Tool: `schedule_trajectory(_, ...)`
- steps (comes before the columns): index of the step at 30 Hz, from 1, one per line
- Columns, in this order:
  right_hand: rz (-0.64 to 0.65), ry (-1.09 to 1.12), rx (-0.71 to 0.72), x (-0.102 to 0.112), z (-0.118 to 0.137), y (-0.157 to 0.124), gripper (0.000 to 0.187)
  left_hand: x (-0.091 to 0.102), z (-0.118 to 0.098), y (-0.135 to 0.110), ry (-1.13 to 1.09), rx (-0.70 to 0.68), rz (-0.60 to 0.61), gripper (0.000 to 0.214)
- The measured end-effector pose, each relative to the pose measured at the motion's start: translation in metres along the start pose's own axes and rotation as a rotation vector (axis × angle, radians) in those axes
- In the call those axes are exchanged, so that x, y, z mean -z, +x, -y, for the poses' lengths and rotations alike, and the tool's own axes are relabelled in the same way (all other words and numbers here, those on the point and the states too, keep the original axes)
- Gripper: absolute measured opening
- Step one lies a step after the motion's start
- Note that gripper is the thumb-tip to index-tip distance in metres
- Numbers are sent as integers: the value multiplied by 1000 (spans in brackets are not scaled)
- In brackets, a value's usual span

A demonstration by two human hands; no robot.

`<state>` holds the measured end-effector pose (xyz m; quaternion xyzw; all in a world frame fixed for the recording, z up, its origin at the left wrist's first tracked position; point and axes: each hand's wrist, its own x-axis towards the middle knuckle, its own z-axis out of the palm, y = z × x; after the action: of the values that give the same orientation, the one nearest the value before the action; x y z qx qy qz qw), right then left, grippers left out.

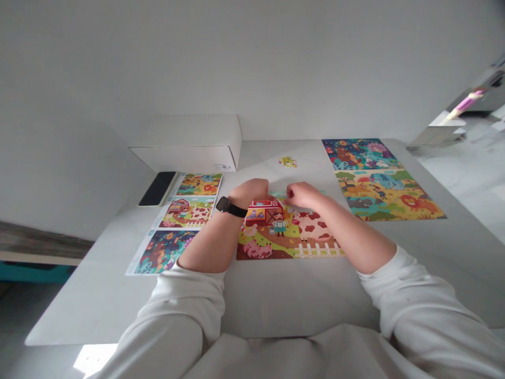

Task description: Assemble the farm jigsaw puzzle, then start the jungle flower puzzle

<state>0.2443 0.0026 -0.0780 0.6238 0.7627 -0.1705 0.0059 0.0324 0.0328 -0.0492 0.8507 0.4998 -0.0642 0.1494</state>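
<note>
A farm-scene jigsaw puzzle (284, 237) with a red barn, pigs and a white fence lies on the white table (276, 295) in front of me. My left hand (252, 190), with a black watch at the wrist, rests curled at the puzzle's top edge by the barn. My right hand (302, 195) is beside it, fingers pinched together at the top edge, near pale blue pieces; what they hold is hidden. A small loose cluster of puzzle pieces (288, 161) lies farther back.
Two finished animal puzzles (374, 179) lie at the right. A reference sheet (181, 221) with three pictures lies at the left, beside a black phone (158, 188) and a white box (193, 142). A wall runs behind the table.
</note>
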Motion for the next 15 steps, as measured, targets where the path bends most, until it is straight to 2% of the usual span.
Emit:
schedule_trajectory(9, 105, -50, 79, 2, 3, -4, 37, -4, -1, 10, 97, -9, 154, 85)
schedule_trajectory(15, 111, -60, 72, 4, 7, -8, 42, -2, -6, 5, 96, -14, 162, 90)
